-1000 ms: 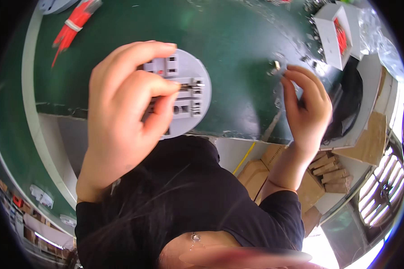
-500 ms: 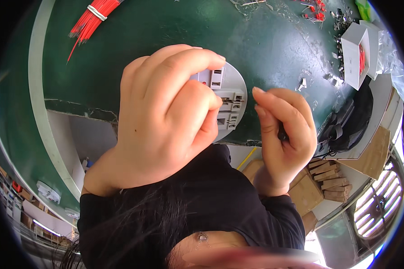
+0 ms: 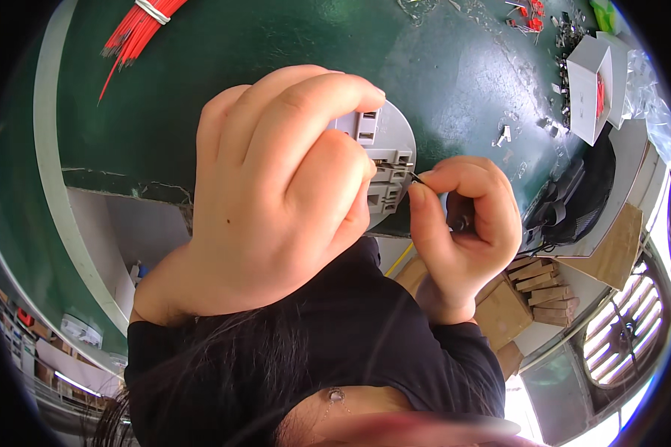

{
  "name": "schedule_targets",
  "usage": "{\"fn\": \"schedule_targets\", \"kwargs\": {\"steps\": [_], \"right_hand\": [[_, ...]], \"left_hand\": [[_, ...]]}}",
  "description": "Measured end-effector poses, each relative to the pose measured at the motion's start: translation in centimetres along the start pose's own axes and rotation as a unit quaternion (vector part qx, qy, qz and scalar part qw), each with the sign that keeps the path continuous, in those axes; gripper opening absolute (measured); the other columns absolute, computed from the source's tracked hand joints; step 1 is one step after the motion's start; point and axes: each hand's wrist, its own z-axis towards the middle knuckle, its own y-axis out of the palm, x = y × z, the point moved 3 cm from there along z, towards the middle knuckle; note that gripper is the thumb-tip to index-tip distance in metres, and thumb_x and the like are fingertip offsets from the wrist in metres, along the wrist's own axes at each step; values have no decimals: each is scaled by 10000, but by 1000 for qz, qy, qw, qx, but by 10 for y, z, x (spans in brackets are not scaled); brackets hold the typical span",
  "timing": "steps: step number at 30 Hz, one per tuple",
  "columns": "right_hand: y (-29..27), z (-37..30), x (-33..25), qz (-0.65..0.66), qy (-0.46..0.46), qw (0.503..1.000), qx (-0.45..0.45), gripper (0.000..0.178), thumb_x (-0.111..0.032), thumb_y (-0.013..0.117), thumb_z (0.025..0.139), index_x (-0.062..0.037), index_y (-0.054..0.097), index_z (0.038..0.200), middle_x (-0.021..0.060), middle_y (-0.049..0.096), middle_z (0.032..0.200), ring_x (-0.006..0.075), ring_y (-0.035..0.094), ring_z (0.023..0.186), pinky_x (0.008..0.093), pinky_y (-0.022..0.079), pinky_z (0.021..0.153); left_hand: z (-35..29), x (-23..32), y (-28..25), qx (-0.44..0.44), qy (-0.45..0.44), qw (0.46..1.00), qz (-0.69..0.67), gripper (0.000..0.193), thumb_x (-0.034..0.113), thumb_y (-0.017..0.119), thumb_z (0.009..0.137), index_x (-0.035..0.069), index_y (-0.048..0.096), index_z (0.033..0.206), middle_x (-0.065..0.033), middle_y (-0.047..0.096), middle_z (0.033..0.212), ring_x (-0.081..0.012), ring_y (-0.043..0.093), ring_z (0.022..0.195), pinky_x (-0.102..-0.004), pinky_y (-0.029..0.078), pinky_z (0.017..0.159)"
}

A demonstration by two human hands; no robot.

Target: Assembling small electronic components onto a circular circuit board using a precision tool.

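Observation:
A round pale grey plastic base (image 3: 401, 134) with raised slotted blocks lies near the bench's front edge. My left hand (image 3: 276, 186) is curled over it, one fingertip at its far edge and others bent down onto the slotted blocks. The hand hides the left part of the base. My right hand (image 3: 473, 216) is closed in a pinch just right of the base. Between its thumb and forefinger is a thin dark wire-like piece (image 3: 415, 176), its tip reaching over the edge of the base toward the middle block.
A banded bundle of red wires (image 3: 136, 33) lies far left on the green bench (image 3: 276, 33). Far right are scattered small metal pieces (image 3: 503, 135), red-headed parts (image 3: 533, 16) and a white open box (image 3: 587, 93). A black bag (image 3: 574, 205) sits at the right edge.
My right hand has moved left to the base's edge, bringing the thin piece to the slotted block. My left hand stays over the base, shifting little in the picture.

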Motion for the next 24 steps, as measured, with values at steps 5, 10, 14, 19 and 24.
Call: {"fn": "schedule_targets", "kwargs": {"steps": [5, 10, 14, 19, 24], "right_hand": [[1, -2, -1, 7, 37, 999, 18, 219, 42, 800, 673, -45, 638, 794, 48, 669, 744, 169, 589, 582, 282, 413, 505], [4, -2, 0, 2, 3, 1000, 16, 224, 39, 802, 672, -45, 628, 786, 45, 663, 739, 165, 576, 573, 280, 414, 507], [4, -3, -2, -20, -16, 1000, 4, 227, 30, 806, 670, -51, 628, 785, 42, 663, 738, 169, 583, 576, 284, 419, 508], [6, -5, -1, -37, -27, 999, 7, 241, 12, 812, 660, -73, 631, 795, 27, 663, 739, 178, 591, 575, 293, 421, 516], [5, -5, -6, -121, -69, 990, 7, 273, -14, 812, 647, -109, 632, 829, -4, 664, 749, 166, 595, 579, 285, 399, 533]], "left_hand": [[1, 1, -1, -1, 1, 1000, 5, 262, -39, 733, 702, 65, 572, 881, -149, 629, 1227, -332, 624, 1079, -404, 488, 909], [0, 3, -1, -1, -3, 1000, 13, 263, -41, 732, 698, 66, 572, 877, -149, 631, 1226, -331, 624, 1074, -401, 491, 901], [0, 2, -1, -1, -4, 1000, 10, 265, -43, 729, 695, 66, 573, 880, -149, 633, 1224, -328, 626, 1065, -401, 493, 889], [0, 1, 0, 6, -1, 1000, 7, 270, -41, 731, 688, 64, 573, 881, -151, 633, 1223, -330, 631, 1052, -401, 495, 880], [0, 1, 0, 6, -1, 1000, 0, 278, -43, 729, 678, 61, 573, 882, -153, 633, 1221, -334, 636, 1039, -403, 495, 870]]}}
